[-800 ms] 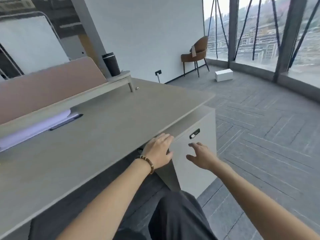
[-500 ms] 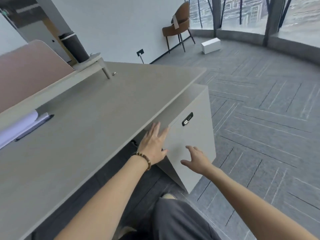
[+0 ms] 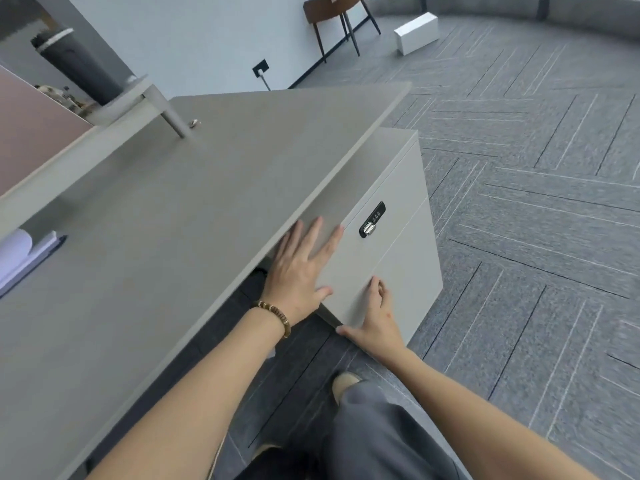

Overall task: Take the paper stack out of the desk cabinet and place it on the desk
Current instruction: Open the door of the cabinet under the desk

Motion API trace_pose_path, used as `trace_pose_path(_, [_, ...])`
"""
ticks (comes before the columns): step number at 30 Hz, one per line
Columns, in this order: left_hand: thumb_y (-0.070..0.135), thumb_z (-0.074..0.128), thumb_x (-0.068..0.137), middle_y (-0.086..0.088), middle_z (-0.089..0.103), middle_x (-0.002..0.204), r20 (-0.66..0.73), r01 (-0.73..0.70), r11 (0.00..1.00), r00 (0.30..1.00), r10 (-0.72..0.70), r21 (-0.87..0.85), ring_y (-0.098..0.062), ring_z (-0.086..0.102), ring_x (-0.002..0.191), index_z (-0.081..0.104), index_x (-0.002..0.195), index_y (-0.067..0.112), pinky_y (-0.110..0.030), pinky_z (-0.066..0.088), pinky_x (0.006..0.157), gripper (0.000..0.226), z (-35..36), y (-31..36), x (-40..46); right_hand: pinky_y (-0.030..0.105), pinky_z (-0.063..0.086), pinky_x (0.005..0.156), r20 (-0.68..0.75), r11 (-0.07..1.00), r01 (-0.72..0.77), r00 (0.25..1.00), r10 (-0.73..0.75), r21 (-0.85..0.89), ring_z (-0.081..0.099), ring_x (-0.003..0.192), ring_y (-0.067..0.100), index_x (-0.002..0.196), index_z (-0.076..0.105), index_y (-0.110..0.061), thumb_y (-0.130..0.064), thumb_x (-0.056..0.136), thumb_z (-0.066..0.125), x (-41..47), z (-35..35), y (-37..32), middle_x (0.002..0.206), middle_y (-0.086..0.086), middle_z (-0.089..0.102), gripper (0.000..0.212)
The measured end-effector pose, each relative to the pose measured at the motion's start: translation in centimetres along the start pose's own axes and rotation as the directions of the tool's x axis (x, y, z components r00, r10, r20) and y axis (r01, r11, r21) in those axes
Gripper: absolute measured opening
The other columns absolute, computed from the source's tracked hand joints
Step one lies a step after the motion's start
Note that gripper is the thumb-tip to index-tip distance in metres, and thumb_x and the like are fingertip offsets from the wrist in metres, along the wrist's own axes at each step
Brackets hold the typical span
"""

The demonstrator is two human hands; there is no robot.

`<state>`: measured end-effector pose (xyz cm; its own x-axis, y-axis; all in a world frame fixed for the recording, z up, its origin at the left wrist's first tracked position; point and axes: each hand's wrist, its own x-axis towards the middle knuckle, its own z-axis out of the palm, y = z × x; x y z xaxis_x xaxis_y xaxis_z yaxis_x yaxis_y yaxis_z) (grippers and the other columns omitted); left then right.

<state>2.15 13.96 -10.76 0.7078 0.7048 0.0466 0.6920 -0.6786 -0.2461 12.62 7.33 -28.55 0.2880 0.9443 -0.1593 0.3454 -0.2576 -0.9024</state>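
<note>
1. Paper stack: not visible. Cabinet (image 3: 391, 237) is fully closed, so presumably the stack sits inside, behind the front panel. Can't tell which compartment.
2. Cabinet sits under the right end of the table (image 3: 207, 202), its top tucked just below the tabletop edge. Front shows a seam splitting an upper and a lower panel; combination lock (image 3: 372, 220) is on the upper one.
3. Left hand (image 3: 301, 268): flat, fingers (image 3: 313, 237) spread, palm pressed on the cabinet's front near its left edge, fingertips just under the table edge. Nothing grasped. Reads as bracing or feeling for the panel edge.
4. Right hand (image 3: 375, 318): lower on the front, fingers curled with tips touching the panel near the seam, thumb out to the left. Also holding nothing. Likely hunting for a pull gap, since no handle is visible.
5. Stack relative to fingers: separated by the closed front on both hands; no contact possible yet.
6. Task state, my read: opening step, nothing extracted. The lock could block it if engaged; dial state too small to read.
7. Drop zone: table surface beside the left hand is bare. Loose papers and a dark folder (image 3: 24, 254) lie at the far left under the raised shelf (image 3: 114, 109), well apart from the hands.
</note>
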Motion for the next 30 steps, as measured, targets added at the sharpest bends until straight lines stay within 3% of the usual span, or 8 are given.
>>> trace_pose_path(3, [0.039,0.08,0.075,-0.005,0.007,0.168,-0.017,0.006,1.0,1.0,-0.006,-0.012,-0.038,0.006,0.154,0.001,0.157,0.037,-0.049,0.011,0.125,0.114,0.1,0.0,0.0,0.044,0.019,0.122,-0.058,1.0,-0.008,0.998,0.007,-0.015,-0.002,0.151,0.028,0.151,-0.017,-0.018,-0.051,0.06,0.084,0.1,1.1,-0.1,0.161,0.018,-0.005,0.14])
trace_pose_path(9, [0.039,0.08,0.075,-0.005,0.01,0.168,-0.027,0.016,1.0,1.0,-0.016,-0.002,-0.038,0.007,0.153,0.003,0.158,0.036,-0.05,0.011,0.125,0.113,-0.1,0.2,0.0,0.047,0.023,0.12,-0.177,0.997,-0.05,0.983,0.04,-0.052,0.012,0.149,0.034,0.152,-0.01,-0.016,-0.058,0.059,0.078,0.2,2.0,-0.7,0.16,0.02,0.007,0.135])
trace_pose_path(20, [0.041,0.077,0.077,-0.003,0.001,0.169,0.021,0.046,0.999,0.999,-0.046,0.02,-0.036,0.002,0.154,-0.004,0.157,0.037,-0.047,0.007,0.124,0.114,-1.0,0.9,-0.1,0.045,0.029,0.115,-0.147,0.975,0.002,0.988,-0.036,-0.223,0.019,0.147,0.032,0.154,-0.003,-0.014,-0.062,0.056,0.069,-1.6,-0.8,0.8,0.16,0.017,0.014,0.131])
trace_pose_path(23, [0.043,0.075,0.079,0.0,-0.003,0.169,0.049,0.088,0.995,0.995,-0.091,0.054,-0.033,0.002,0.155,-0.012,0.155,0.04,-0.047,0.009,0.123,0.116,-1.5,1.7,-0.2,0.046,0.032,0.114,-0.133,0.954,0.072,0.984,-0.115,-0.292,0.022,0.145,0.033,0.153,0.001,-0.01,-0.06,0.06,0.066,-2.6,-2.4,1.8,0.159,0.017,0.016,0.124])
trace_pose_path(27, [0.045,0.075,0.078,0.002,-0.002,0.169,0.062,0.154,0.981,0.985,-0.162,0.119,-0.031,0.014,0.151,-0.015,0.154,0.041,-0.051,0.022,0.12,0.118,-2.4,2.9,-0.5,0.045,0.031,0.113,-0.065,0.902,0.229,0.961,-0.27,-0.367,0.015,0.149,0.033,0.155,0.004,-0.011,-0.056,0.067,0.059,-4.3,-5.5,3.5,0.162,0.018,0.011,0.114])
trace_pose_path(30, [0.042,0.077,0.077,0.001,-0.005,0.169,0.097,0.197,0.976,0.974,-0.206,0.094,-0.031,0.011,0.152,-0.015,0.155,0.04,-0.05,0.019,0.121,0.12,-2.9,4.1,-0.7,0.048,0.029,0.116,-0.008,0.844,0.322,0.933,-0.359,-0.429,0.012,0.15,0.034,0.155,0.015,-0.012,-0.049,0.069,0.057,-5.5,-8.3,4.9,0.162,0.019,0.01,0.102])
